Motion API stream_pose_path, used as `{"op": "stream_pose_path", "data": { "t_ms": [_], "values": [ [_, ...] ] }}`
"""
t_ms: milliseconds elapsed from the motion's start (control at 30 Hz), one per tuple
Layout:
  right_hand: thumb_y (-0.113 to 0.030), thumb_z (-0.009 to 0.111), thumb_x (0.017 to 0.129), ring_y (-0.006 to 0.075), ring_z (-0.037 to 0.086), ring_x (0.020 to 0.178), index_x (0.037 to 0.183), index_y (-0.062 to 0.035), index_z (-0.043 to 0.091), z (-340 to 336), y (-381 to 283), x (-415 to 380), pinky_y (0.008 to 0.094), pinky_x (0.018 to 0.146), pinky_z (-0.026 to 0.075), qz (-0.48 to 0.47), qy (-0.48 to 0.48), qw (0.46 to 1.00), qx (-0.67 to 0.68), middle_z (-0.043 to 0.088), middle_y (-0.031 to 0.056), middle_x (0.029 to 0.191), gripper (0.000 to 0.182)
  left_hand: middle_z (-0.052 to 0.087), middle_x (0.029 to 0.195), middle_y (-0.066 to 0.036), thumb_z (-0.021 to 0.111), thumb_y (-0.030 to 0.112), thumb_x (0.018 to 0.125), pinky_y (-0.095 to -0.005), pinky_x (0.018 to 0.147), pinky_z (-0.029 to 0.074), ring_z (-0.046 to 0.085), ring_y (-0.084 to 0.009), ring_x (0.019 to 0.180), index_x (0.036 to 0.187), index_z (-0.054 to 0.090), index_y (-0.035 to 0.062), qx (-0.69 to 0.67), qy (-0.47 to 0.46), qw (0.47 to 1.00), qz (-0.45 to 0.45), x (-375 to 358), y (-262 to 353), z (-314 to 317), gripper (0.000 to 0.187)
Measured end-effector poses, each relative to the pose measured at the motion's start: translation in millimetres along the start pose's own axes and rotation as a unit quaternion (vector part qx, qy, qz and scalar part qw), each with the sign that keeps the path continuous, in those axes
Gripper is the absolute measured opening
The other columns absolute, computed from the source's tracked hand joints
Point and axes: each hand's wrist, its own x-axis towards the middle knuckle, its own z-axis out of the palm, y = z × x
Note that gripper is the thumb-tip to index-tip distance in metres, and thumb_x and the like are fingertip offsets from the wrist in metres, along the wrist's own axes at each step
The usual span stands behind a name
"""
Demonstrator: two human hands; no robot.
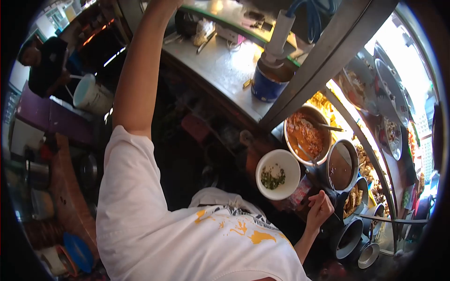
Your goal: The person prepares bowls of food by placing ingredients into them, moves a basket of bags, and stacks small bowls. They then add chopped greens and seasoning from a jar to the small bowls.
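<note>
My right hand (pixel 320 206) is at the right, fingers curled into a loose fist, with nothing visible in it. Close by, up and to the left, a white bowl (pixel 291 165) holds some chopped green herbs (pixel 273 178). A red patterned packet (pixel 298 195) lies between the bowl and this hand. Beyond the bowl stands a pot of chunky orange-red sauce (pixel 305 133) with spoons in it. Beside it, a metal pot (pixel 342 169) contains brown liquid. My left arm reaches far forward; its hand is cut off by the top edge.
A glass display case frame (pixel 323 56) slants across the right, with plates of food behind it. A blue tin (pixel 268 84) stands on the metal counter (pixel 220 58). Dark pots (pixel 348 239) line the lower right. At far left, another person (pixel 49 65) is near a white bucket (pixel 91 96).
</note>
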Motion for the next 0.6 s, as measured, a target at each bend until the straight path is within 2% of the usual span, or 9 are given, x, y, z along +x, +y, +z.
{"op": "stream_pose_path", "data": {
  "t_ms": [100, 233, 267, 333, 400, 467, 500, 533, 600],
  "values": [
    [-0.014, 0.051, 0.098, 0.0198, 0.051, 0.045, 0.061, 0.0007, 0.056, 11, -3, 1, 0.0328, 0.046, 0.035, 0.001, 0.020, 0.999, -0.045, 0.051, 0.0089, 0.052, 0.040, 0.066, 0.085, -0.007, 0.057, 0.019, 0.091, -0.0271, 0.066, 0.055, 0.065, -0.0143, 0.071, 0.092, 0.067, 0.0032, -0.043, -0.006, 0.999, 0.005, 54, -19, 0, 0.019],
    [-0.012, 0.052, 0.097, 0.0246, 0.052, 0.047, 0.058, -0.0004, 0.056, 33, -45, 18, 0.0350, 0.047, 0.036, 0.021, 0.058, 0.996, -0.068, 0.052, 0.0106, 0.051, 0.040, 0.067, 0.086, -0.008, 0.054, 0.019, 0.092, -0.0292, 0.063, 0.056, 0.066, -0.0173, 0.071, 0.093, 0.067, 0.0023, -0.030, -0.064, 0.974, 0.216, 142, -38, 16, 0.021],
    [-0.012, 0.052, 0.097, 0.0247, 0.052, 0.046, 0.058, -0.0007, 0.056, 40, -52, 21, 0.0352, 0.047, 0.036, 0.023, 0.064, 0.995, -0.072, 0.051, 0.0104, 0.051, 0.040, 0.067, 0.086, -0.008, 0.055, 0.020, 0.092, -0.0299, 0.063, 0.056, 0.066, -0.0167, 0.073, 0.093, 0.067, 0.0020, -0.041, -0.080, 0.983, 0.158, 163, -38, 29, 0.022],
    [-0.011, 0.053, 0.096, 0.0251, 0.052, 0.046, 0.058, -0.0013, 0.056, 50, -60, 24, 0.0356, 0.047, 0.037, 0.028, 0.066, 0.994, -0.081, 0.051, 0.0100, 0.051, 0.040, 0.068, 0.087, -0.009, 0.062, 0.020, 0.090, -0.0316, 0.063, 0.057, 0.066, -0.0176, 0.075, 0.094, 0.068, 0.0025, 0.014, -0.120, 0.979, 0.162, 197, -40, 58, 0.019],
    [-0.010, 0.054, 0.095, 0.0256, 0.053, 0.046, 0.057, -0.0016, 0.057, 59, -66, 24, 0.0356, 0.047, 0.037, 0.043, 0.077, 0.992, -0.087, 0.051, 0.0099, 0.050, 0.039, 0.068, 0.094, -0.008, 0.057, 0.018, 0.095, -0.0262, 0.068, 0.053, 0.066, -0.0128, 0.077, 0.104, 0.066, 0.0023, 0.057, -0.194, 0.959, 0.197, 242, -64, 93, 0.020],
    [-0.010, 0.054, 0.094, 0.0256, 0.053, 0.046, 0.057, -0.0016, 0.057, 62, -76, 21, 0.0354, 0.047, 0.037, 0.059, 0.087, 0.989, -0.100, 0.051, 0.0099, 0.050, 0.038, 0.068, 0.087, -0.009, 0.061, 0.022, 0.092, -0.0285, 0.063, 0.053, 0.065, -0.0135, 0.070, 0.101, 0.066, 0.0021, 0.164, -0.198, 0.934, 0.249, 257, -63, 134, 0.023],
    [-0.010, 0.054, 0.094, 0.0257, 0.054, 0.046, 0.057, -0.0017, 0.057, 62, -80, 19, 0.0355, 0.047, 0.038, 0.071, 0.097, 0.986, -0.112, 0.051, 0.0098, 0.050, 0.039, 0.070, 0.084, -0.014, 0.068, 0.030, 0.083, -0.0368, 0.079, 0.052, 0.068, -0.0250, 0.081, 0.093, 0.068, -0.0010, 0.170, -0.218, 0.936, 0.217, 260, -58, 148, 0.032],
    [-0.010, 0.054, 0.094, 0.0258, 0.054, 0.046, 0.057, -0.0019, 0.058, 62, -84, 16, 0.0355, 0.047, 0.038, 0.082, 0.106, 0.983, -0.124, 0.051, 0.0097, 0.049, 0.039, 0.071, 0.084, -0.013, 0.067, 0.032, 0.084, -0.0367, 0.078, 0.052, 0.069, -0.0249, 0.082, 0.092, 0.068, -0.0012, 0.198, -0.250, 0.936, 0.152, 263, -55, 164, 0.034],
    [-0.012, 0.053, 0.096, 0.0232, 0.053, 0.044, 0.056, -0.0015, 0.057, 64, -89, 8, 0.0342, 0.046, 0.036, 0.095, 0.126, 0.977, -0.145, 0.050, 0.0086, 0.048, 0.041, 0.067, 0.075, -0.011, 0.063, 0.041, 0.086, -0.0349, 0.065, 0.052, 0.065, -0.0200, 0.067, 0.095, 0.067, -0.0007, 0.280, -0.303, 0.901, 0.132, 268, -52, 189, 0.043]
  ]
}}
